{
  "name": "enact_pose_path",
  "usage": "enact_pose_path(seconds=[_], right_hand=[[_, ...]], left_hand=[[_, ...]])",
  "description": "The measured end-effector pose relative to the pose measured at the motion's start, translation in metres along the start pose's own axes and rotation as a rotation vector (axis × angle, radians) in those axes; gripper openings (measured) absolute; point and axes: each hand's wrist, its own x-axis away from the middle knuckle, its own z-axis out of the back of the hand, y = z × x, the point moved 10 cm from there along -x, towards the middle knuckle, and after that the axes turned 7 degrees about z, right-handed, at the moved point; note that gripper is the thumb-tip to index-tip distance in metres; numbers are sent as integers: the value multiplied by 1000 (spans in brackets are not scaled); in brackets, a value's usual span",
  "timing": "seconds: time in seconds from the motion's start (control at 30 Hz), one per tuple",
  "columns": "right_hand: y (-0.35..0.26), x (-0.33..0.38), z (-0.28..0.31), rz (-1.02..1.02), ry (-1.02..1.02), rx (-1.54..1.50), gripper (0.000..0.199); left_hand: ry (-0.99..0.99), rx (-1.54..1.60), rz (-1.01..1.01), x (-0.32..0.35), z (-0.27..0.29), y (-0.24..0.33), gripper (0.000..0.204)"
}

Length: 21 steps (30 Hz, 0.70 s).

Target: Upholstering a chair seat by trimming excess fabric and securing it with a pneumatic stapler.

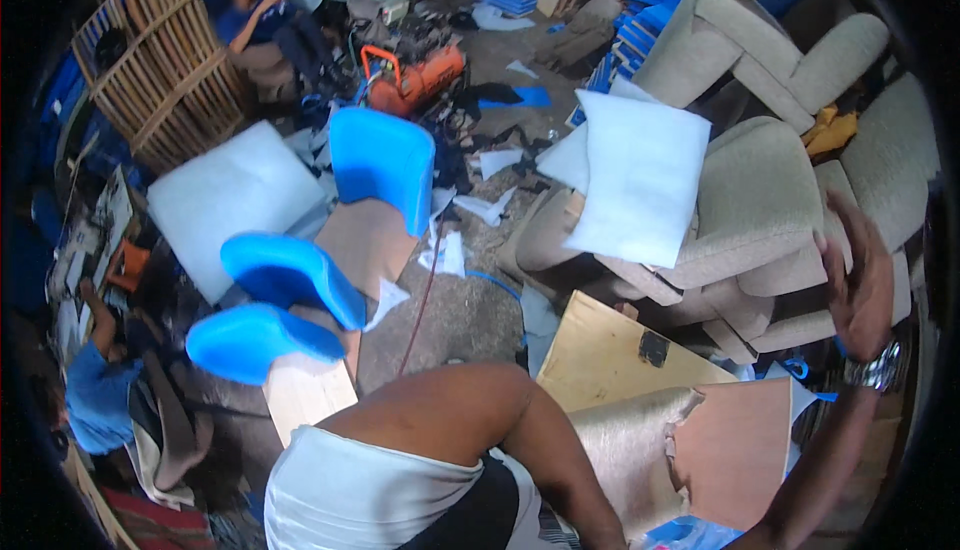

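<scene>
My right hand (pixel 862 285) is raised at the right, fingers apart, with nothing held in it; a metal watch (pixel 882 366) is on its wrist. Behind that hand are beige upholstered armchair parts (pixel 760 185), and I cannot tell whether it touches them. My left arm, in a white sleeve (pixel 370 490), bends across the lower middle; its hand is beyond the bottom edge. Beside that forearm stands a board piece (pixel 735 450) partly covered in torn-edged beige material (pixel 625 445). A pale wooden panel (pixel 610 350) leans just behind it.
Blue foam-padded chair shells (pixel 380 160) and white wadding (pixel 235 200) stand at left. A white cushion (pixel 640 175) rests on the armchair parts. An orange compressor (pixel 420 80), a hose (pixel 420 300) and scraps (pixel 485 205) are on the floor. Two people sit at left, one farther back.
</scene>
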Motion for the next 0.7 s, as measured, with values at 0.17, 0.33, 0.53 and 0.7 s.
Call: enact_pose_path(seconds=[0.17, 0.33, 0.53, 0.7], right_hand=[[-73, -24, -10, 224, -18, -55, 43], [-75, 61, -24, 233, -201, -15, 46], [-98, 154, -24, 296, -176, -194, 39], [-109, 221, -37, 263, -145, -516, 30]], left_hand=[[-36, 253, 334, 25, 63, 43, 42], [-133, 497, 551, 5, 95, 72, 52], [20, 677, 935, -19, 87, 65, 64], [206, 716, 1220, -8, 93, 42, 68]])
